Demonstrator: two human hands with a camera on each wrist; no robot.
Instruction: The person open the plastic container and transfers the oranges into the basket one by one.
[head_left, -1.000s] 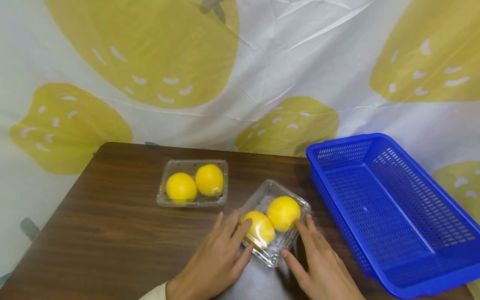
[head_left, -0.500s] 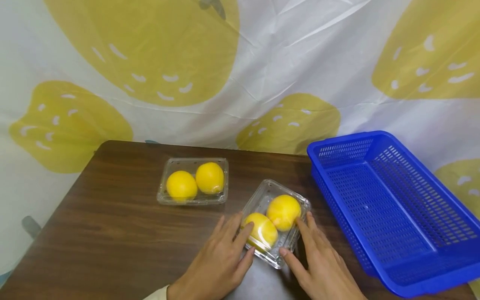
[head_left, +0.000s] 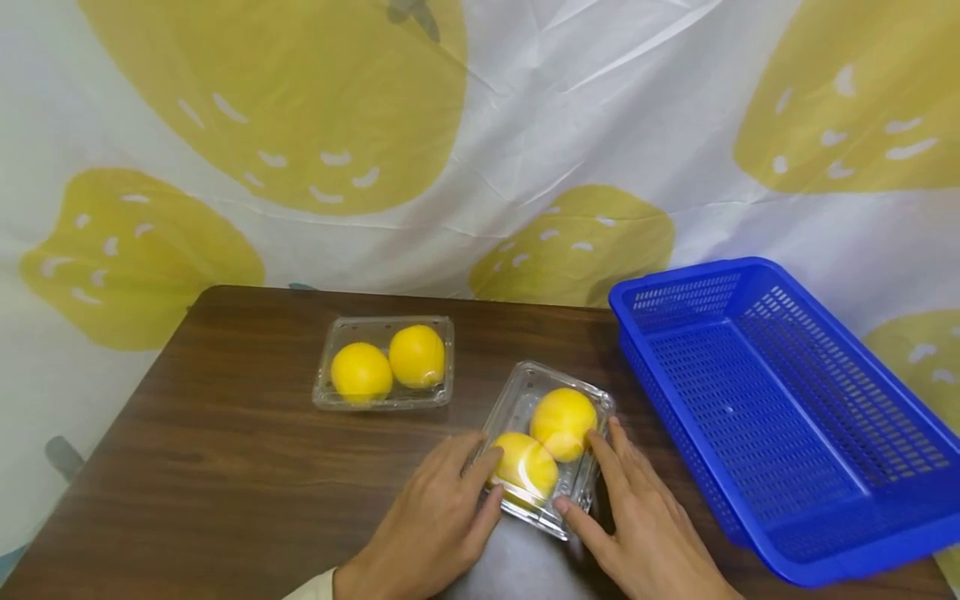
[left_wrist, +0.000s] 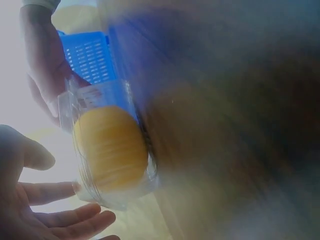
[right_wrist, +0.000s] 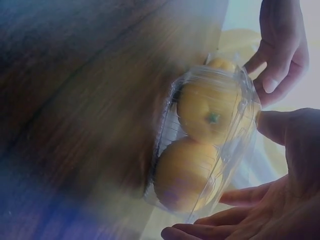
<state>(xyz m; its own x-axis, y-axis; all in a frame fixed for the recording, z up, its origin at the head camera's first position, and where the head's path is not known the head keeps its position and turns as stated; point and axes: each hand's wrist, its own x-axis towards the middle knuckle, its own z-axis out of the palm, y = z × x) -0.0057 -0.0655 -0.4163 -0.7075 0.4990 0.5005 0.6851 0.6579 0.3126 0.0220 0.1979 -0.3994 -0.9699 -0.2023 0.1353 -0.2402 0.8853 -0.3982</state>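
Note:
A clear plastic clamshell box (head_left: 517, 392) with two round yellow fruits (head_left: 564, 423) inside sits turned at an angle on the brown table (head_left: 247, 492). My left hand (head_left: 431, 508) is at its left side, the fingers spread and fairly straight, fingertips on the lid's edge. On the other side my right hand (head_left: 645, 521) touches the right edge, thumb near the front corner. The right wrist view shows a green stem end on one fruit (right_wrist: 212, 110). Farther left stands a second clamshell box (head_left: 390, 405), also with two yellow fruits (head_left: 362, 372); neither hand touches it.
A blue perforated plastic basket (head_left: 678, 454) stands at the right, close to the right hand. Behind the table's back edge hangs a white cloth (head_left: 517, 150) printed with large yellow fruits.
The box between my hands has turned slightly, its front corner shifting right. The nearer fruit inside has shifted a little right. My hands stay along its sides; the other box and basket stay put.

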